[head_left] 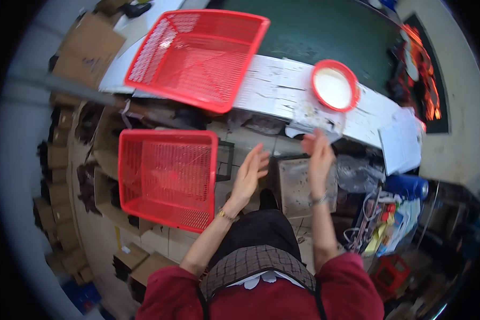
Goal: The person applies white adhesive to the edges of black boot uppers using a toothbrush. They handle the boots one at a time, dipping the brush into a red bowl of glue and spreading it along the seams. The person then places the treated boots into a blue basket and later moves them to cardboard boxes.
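One head-worn fisheye is looking steeply down, close over the lap and hands, facing the bench (282, 90) ahead.

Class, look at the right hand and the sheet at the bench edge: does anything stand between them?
Nothing visible does. The right hand is raised with its fingertips right at the pale sheet hanging over the bench edge; whether they touch is unclear. The left hand is open and off to the side, and the red bowl sits beyond the sheet.
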Demonstrator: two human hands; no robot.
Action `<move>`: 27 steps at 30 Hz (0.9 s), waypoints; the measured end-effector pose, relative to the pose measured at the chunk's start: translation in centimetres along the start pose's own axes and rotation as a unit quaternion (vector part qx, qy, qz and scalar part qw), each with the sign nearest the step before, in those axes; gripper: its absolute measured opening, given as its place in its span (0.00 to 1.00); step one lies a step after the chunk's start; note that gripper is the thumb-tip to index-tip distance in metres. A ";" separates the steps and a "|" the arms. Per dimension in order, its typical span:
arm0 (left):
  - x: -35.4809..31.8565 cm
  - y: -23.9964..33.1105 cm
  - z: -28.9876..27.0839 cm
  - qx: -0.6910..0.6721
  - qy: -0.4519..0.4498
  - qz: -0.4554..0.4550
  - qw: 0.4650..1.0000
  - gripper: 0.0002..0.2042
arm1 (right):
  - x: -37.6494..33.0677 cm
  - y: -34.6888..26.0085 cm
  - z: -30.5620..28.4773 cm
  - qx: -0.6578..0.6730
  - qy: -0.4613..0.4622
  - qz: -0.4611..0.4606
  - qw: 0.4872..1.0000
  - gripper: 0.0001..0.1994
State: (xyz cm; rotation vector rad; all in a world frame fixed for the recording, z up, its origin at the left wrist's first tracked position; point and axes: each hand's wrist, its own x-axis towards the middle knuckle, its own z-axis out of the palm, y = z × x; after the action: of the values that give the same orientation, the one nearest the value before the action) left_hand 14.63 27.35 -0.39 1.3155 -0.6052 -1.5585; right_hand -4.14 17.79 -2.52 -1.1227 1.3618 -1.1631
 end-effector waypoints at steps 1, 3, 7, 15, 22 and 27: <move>0.7 0.9 0.9 -0.016 0.036 0.022 0.999 0.30 | -4.6 -1.4 3.8 0.036 -0.045 -0.013 0.998 0.23; 0.0 2.0 1.1 -0.389 0.054 -0.041 0.919 0.31 | -10.5 -4.5 9.7 -0.009 -0.114 -0.093 0.989 0.28; -4.3 3.2 -3.2 -0.922 -0.196 -0.117 0.313 0.32 | -10.3 -4.8 14.3 -0.034 -0.306 -0.157 0.938 0.30; -21.9 2.1 -15.3 -0.163 -0.140 0.122 0.969 0.60 | -2.5 -1.7 28.9 -0.427 -0.076 -0.459 0.775 0.35; -44.2 -0.5 -35.2 -0.117 0.101 0.191 0.969 0.57 | 8.9 0.4 27.2 -0.506 -0.096 -0.314 0.798 0.28; -49.2 -0.4 -45.0 -0.132 0.200 0.251 0.938 0.50 | 5.5 -6.7 27.4 -0.474 -0.055 -0.438 0.762 0.33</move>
State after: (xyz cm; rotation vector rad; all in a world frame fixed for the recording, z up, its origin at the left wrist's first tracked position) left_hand 53.78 80.66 8.33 1.1168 -0.4108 -0.8867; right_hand 22.91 9.37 1.92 -2.7360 1.3554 -0.9215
